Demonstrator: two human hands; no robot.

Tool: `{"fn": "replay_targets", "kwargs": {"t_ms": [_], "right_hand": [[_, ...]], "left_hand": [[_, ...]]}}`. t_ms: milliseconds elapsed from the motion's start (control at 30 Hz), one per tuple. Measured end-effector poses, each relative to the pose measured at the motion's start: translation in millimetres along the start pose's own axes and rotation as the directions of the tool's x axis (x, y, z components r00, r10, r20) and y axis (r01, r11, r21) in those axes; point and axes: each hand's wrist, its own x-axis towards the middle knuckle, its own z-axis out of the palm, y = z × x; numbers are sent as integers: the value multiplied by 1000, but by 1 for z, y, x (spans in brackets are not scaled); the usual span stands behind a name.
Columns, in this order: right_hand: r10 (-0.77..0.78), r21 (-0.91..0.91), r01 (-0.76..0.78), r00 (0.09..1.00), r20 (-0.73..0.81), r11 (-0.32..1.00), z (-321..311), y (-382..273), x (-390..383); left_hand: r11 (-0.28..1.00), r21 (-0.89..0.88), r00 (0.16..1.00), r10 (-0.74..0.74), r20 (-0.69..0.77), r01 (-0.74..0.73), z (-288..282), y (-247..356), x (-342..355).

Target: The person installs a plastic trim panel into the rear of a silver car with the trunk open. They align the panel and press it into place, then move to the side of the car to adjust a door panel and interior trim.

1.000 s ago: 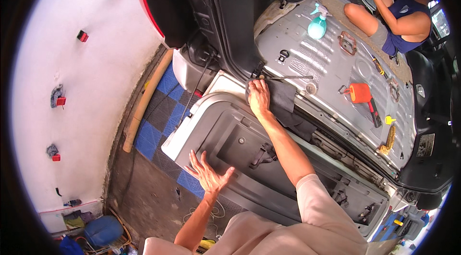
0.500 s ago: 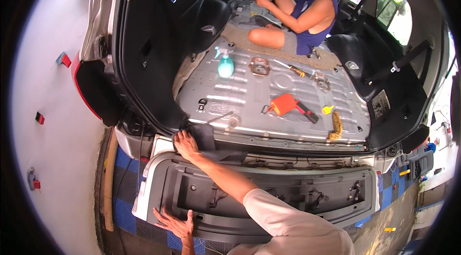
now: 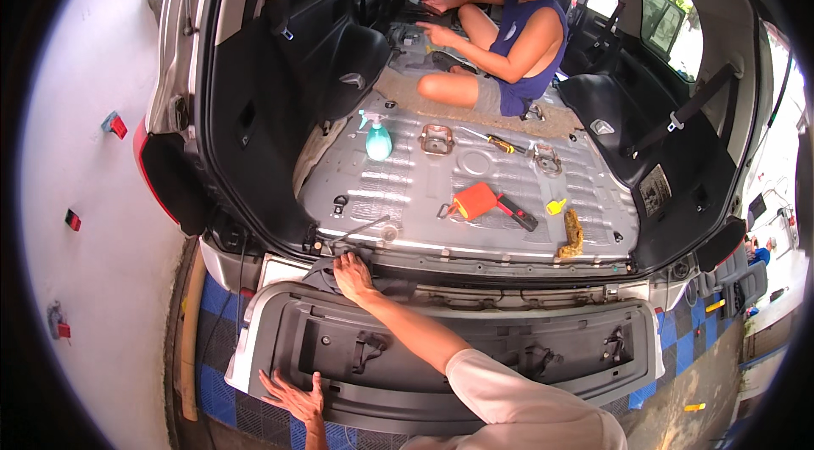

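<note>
Since half a second earlier, the right hand (image 3: 353, 278) had shifted rightward along the grey cloth (image 3: 320, 278), so that more of it showed on the hand's left. Fingers spread and grasping nothing, the left hand (image 3: 295, 397) stayed at the left end of the lowered tailgate (image 3: 381, 399). The right hand's fingers bent down onto the cloth; whether they pinched it or only pressed, I could not tell.

Most of the floor (image 3: 407, 213) was already bare metal, with tan carpet (image 3: 401, 96) left near the seated co-worker (image 3: 527, 43); a spray bottle (image 3: 378, 143) stood on the metal. The cloth had not been put aside, so work along the sill (image 3: 509, 267) seemed unfinished; how much had been gone over was not plain.

The cloth lay at the sill's left end, between floor and tailgate. Bunched, it had no clear front, but its longer spread seemed to run left to right along the sill, its loose end trailing rightward.
</note>
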Motion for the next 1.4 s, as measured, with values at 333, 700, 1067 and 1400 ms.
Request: {"fn": "replay_targets", "kwargs": {"t_ms": [333,700,1067,1400], "right_hand": [[78,18,-79,996,47,997,-28,56,-53],[163,-61,-160,985,47,985,-56,114,-115],[328,-255,-301,942,71,919,-86,169,-171],[512,-288,-478,857,53,830,-115,228,-236]], "left_hand": [[1000,23,1000,-2,-7,2,-1,2,-2],[999,25,998,24,-51,-22,0,1,-3],[1000,19,999,-5,-32,6,0,0,-3],[1000,3,999,11,-41,-11,-2,-1,-5]]}}
